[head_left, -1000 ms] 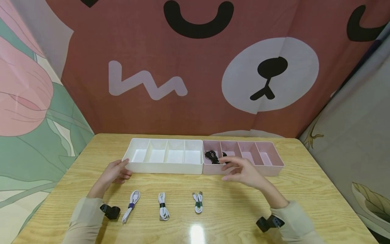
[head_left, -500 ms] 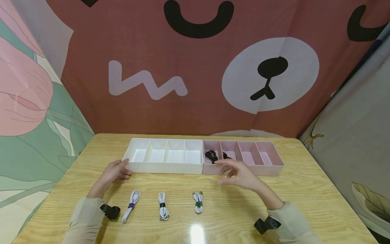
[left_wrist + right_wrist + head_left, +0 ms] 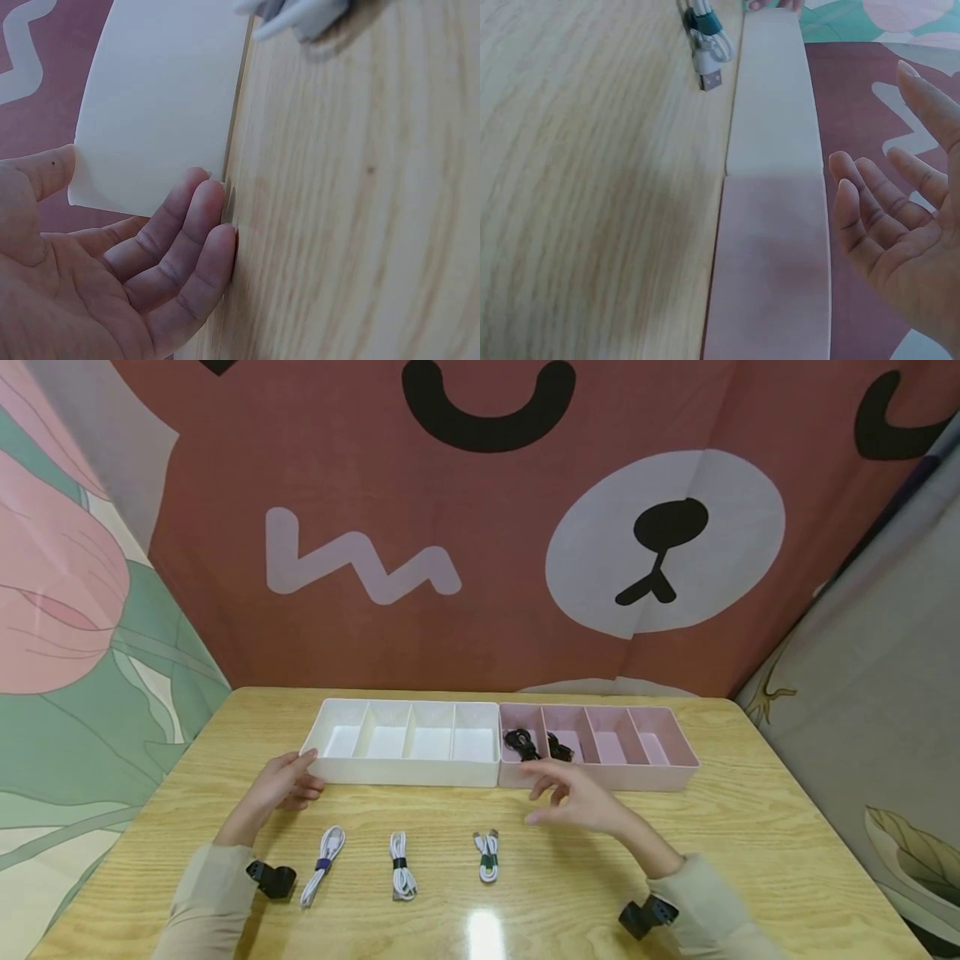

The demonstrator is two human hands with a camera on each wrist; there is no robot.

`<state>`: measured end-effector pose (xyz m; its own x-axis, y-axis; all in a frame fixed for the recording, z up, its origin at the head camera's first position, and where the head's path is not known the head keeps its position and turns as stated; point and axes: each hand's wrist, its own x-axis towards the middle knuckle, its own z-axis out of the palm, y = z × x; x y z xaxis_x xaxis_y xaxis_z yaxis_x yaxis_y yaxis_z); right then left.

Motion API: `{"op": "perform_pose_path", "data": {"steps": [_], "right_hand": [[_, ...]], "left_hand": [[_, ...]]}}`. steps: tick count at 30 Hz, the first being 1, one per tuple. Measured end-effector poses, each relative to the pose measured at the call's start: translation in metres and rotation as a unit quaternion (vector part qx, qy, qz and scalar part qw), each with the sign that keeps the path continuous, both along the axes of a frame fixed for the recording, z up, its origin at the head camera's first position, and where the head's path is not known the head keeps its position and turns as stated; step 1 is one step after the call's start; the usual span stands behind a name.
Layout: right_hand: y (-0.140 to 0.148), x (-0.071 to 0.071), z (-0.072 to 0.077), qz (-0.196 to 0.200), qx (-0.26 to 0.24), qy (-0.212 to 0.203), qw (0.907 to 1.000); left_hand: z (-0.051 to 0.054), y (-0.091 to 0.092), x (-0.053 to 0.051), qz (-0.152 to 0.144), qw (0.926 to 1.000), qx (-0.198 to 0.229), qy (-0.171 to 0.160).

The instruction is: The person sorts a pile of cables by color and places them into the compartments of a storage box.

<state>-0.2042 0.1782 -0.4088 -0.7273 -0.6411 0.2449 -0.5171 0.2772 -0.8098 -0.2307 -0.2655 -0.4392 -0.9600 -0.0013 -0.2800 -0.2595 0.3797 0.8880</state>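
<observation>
At the left end of the white divided box (image 3: pixel 405 772), my left hand (image 3: pixel 279 783) grips the corner. In the left wrist view its thumb (image 3: pixel 54 171) is at the upper edge, and curled fingers (image 3: pixel 202 214) lie by the lower edge. My right hand (image 3: pixel 581 797) hovers in front of the pink divided box (image 3: pixel 637 777), fingers loosely bent and holding nothing. One black cable bundle (image 3: pixel 521 742) lies in the pink box's leftmost compartment, another black cable bundle (image 3: pixel 558 748) in the compartment beside it. The white box's compartments hold nothing.
Three white cable bundles lie in front of the boxes: one with a purple tie (image 3: pixel 323 865), one with a black tie (image 3: pixel 402 865), one with a green tie (image 3: pixel 488 857). Behind the wooden table (image 3: pixel 555 910) hangs a patterned cloth (image 3: pixel 495 643).
My right hand has moved left and a little toward me, away from the pink box, uncovering more of the second black cable bundle. The left hand stays where it was.
</observation>
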Motion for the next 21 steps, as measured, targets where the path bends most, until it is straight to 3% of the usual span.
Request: {"op": "perform_pose_path", "data": {"steps": [21], "right_hand": [[-0.018, -0.003, -0.022, 0.037, 0.027, 0.010, 0.9989]], "left_hand": [[-0.002, -0.002, 0.000, -0.002, 1.0000, 0.000, 0.004]]}}
